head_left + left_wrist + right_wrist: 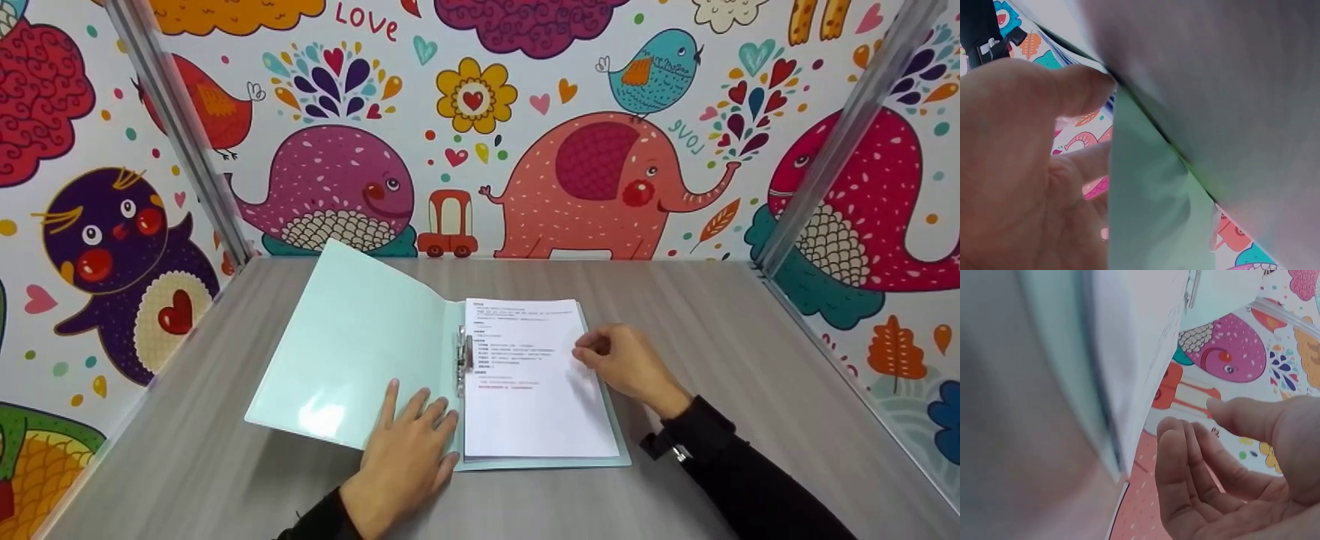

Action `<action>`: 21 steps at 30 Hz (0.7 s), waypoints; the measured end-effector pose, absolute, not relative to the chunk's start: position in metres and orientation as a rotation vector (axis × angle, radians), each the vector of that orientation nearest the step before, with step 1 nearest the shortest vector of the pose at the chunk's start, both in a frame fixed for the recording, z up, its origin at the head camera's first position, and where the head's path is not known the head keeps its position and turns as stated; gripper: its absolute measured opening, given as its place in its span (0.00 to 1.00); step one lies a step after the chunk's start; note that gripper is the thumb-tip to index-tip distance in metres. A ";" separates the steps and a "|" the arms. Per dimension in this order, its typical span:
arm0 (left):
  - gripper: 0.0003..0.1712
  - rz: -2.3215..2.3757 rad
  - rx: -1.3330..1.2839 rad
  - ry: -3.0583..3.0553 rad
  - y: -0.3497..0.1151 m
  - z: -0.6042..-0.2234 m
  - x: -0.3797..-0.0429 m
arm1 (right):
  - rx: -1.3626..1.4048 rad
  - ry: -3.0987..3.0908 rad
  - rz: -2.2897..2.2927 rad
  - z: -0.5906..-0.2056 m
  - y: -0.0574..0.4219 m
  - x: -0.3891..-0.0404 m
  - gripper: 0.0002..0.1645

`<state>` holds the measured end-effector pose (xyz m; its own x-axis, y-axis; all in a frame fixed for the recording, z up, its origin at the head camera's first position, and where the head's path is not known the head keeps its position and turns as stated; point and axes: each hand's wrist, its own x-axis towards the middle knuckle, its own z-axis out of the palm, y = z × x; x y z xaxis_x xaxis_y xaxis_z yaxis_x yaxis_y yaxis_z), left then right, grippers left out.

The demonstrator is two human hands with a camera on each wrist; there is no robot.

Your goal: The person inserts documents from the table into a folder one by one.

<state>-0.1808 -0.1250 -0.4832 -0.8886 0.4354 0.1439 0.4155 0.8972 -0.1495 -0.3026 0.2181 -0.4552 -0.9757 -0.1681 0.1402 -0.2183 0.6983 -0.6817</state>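
A pale green folder (360, 337) lies spread on the table, its left cover slanting up off the surface. On its right side sits a stack of white printed paper (536, 420), beside a metal clip (463, 360) at the spine. My left hand (409, 450) rests on the lower part of the left cover with fingers extended, thumb near the spine. At the right edge of the paper is my right hand (630, 365). In the right wrist view its fingers (1172, 450) bend loosely, with a gap to the thumb (1241, 417) and nothing between them.
The grey wood-grain table (675, 300) extends around the folder. Behind it stands a wall (525, 90) printed with cartoon animals, joined to side panels by metal corner posts (184, 142). A dark strap with a buckle (667, 446) hangs at the right cuff.
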 end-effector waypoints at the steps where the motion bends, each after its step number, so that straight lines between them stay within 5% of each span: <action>1: 0.31 0.174 -0.652 -2.895 -0.125 -0.483 -0.181 | 0.342 -2.839 1.149 -0.454 0.214 -0.304 0.09; 21: 0.33 0.200 -0.640 -2.941 -0.124 -0.482 -0.182 | 0.709 -2.920 1.100 -0.436 0.139 -0.352 0.14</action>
<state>-0.1818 -0.1235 -0.4821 -0.9025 0.4204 0.0934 0.4038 0.9016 -0.1553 -0.3521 0.1386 -0.4362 -0.9001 -0.4243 0.0989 -0.3841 0.6657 -0.6398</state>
